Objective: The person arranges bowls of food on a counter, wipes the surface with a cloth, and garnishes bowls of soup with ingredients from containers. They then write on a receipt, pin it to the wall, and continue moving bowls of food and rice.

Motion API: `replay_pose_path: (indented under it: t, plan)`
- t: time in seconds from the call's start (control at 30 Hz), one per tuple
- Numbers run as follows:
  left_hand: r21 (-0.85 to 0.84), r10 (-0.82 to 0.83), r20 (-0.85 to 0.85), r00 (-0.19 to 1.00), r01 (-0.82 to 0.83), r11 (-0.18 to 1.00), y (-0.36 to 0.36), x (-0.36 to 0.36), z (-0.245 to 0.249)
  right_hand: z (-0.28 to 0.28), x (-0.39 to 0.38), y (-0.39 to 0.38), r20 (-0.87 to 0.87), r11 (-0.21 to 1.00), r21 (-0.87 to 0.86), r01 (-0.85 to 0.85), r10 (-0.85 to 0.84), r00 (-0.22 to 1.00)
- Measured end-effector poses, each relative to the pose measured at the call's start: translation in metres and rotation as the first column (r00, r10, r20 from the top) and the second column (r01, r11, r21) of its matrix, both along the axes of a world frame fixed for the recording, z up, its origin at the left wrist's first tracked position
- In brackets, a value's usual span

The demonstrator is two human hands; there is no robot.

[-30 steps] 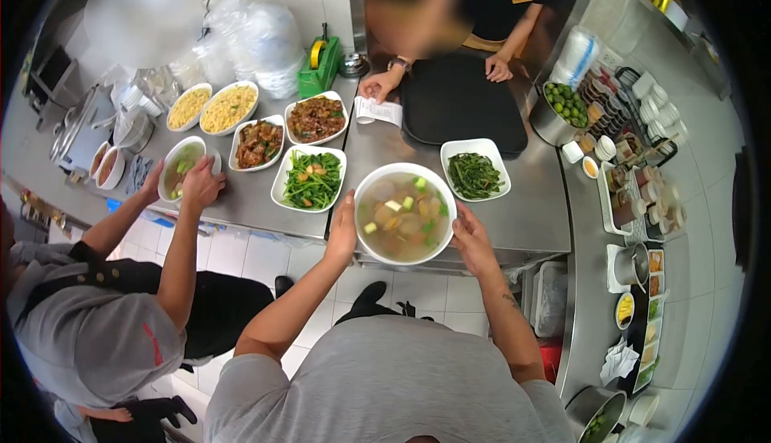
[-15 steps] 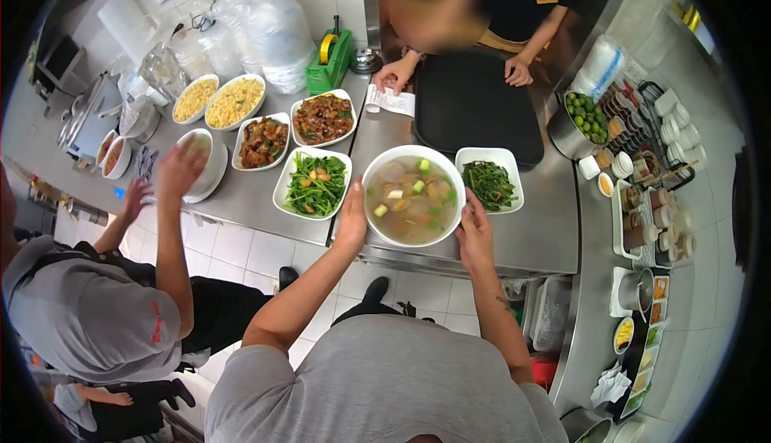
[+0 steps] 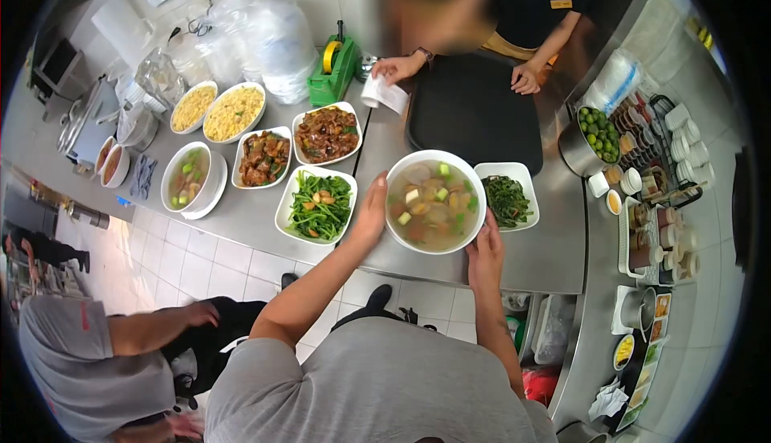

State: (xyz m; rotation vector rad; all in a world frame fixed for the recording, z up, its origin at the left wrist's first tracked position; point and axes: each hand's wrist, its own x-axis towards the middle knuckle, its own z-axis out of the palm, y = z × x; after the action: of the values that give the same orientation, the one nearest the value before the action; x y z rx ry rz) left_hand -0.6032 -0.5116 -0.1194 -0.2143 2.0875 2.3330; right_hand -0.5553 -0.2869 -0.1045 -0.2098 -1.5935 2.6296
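Observation:
My left hand [image 3: 370,214] and my right hand [image 3: 485,254] hold a large white bowl of soup [image 3: 432,202] between them, one on each side, above the counter's front edge. Clams and green pieces show in the broth. To the bowl's left is a white dish of green vegetables with garlic [image 3: 317,204]; close on its right, a dish of dark leafy greens [image 3: 506,195]. Beyond the bowl lies a black tray [image 3: 475,114]. Two dishes of brown meat [image 3: 263,157] [image 3: 327,134] stand farther back on the left.
A second soup bowl [image 3: 189,176] and two oval yellow rice dishes [image 3: 234,114] are at left. A green tape dispenser [image 3: 332,69] stands behind. Across the counter a person's hand [image 3: 399,68] holds paper. A co-worker [image 3: 96,355] stands at left. A pot of limes [image 3: 590,136] is at right.
The soup bowl in my hands has shifted slightly right and down in view. The co-worker at left has drawn their hands away from the other soup bowl and turned. The paper across the counter is lifted.

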Motion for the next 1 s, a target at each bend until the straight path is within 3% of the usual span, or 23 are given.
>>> replay_pose_path:
  t: [0.07, 0.1, 0.2, 0.23, 0.3, 0.4, 0.5, 0.6, 0.73, 0.83, 0.93, 1.0]
  plan:
    - [-0.028, -0.052, 0.113, 0.992, 0.056, 0.998, -0.006, -0.017, -0.016, 0.008, 0.008, 0.001, 0.001, 0.999, -0.038, -0.020, 0.020, 1.000]
    - [-0.042, -0.074, 0.168, 0.983, 0.082, 0.996, -0.011, -0.027, -0.019, 0.008, 0.014, 0.006, 0.010, 0.998, 0.054, 0.010, -0.010, 1.000]
    - [-0.398, -0.064, 0.055, 0.996, 0.081, 0.914, -0.007, -0.045, 0.042, 0.007, 0.022, 0.041, 0.013, 0.930, 0.336, 0.147, -0.161, 0.987]
    - [-0.416, -0.064, -0.007, 0.998, 0.056, 0.908, -0.009, -0.063, 0.043, 0.008, 0.019, 0.053, -0.003, 0.873, 0.429, 0.232, -0.256, 0.967]
    - [-0.340, -0.012, -0.089, 0.996, -0.019, 0.940, -0.003, -0.095, 0.053, -0.010, -0.006, 0.089, -0.171, 0.648, 0.626, 0.433, -0.428, 0.887]
    - [-0.227, -0.037, -0.111, 0.993, 0.011, 0.974, 0.003, -0.116, 0.082, -0.017, -0.048, 0.131, -0.399, 0.216, 0.835, 0.506, -0.395, 0.828]
    - [-0.114, -0.095, -0.099, 0.991, 0.084, 0.990, 0.016, -0.108, 0.113, 0.010, -0.072, 0.136, 0.165, 0.650, 0.754, 0.093, -0.324, 0.932]
    - [-0.087, -0.172, -0.081, 0.982, 0.165, 0.982, 0.019, -0.098, 0.105, 0.006, -0.081, 0.147, 0.205, 0.628, 0.773, -0.089, -0.115, 0.972]
    - [-0.118, -0.196, -0.052, 0.979, 0.189, 0.975, 0.012, -0.092, 0.099, -0.005, -0.079, 0.155, 0.171, 0.678, 0.732, -0.069, -0.086, 0.981]
    - [-0.209, -0.178, -0.097, 0.979, 0.155, 0.966, 0.001, -0.085, 0.097, -0.016, -0.073, 0.163, 0.047, 0.532, 0.845, 0.053, -0.173, 0.984]
    - [-0.245, -0.174, -0.137, 0.975, 0.137, 0.960, -0.010, -0.078, 0.102, -0.011, -0.061, 0.174, 0.043, 0.536, 0.837, 0.108, -0.262, 0.964]
    - [-0.274, -0.181, -0.136, 0.974, 0.139, 0.952, -0.013, -0.068, 0.107, -0.006, -0.051, 0.181, 0.067, 0.607, 0.782, 0.138, -0.302, 0.951]
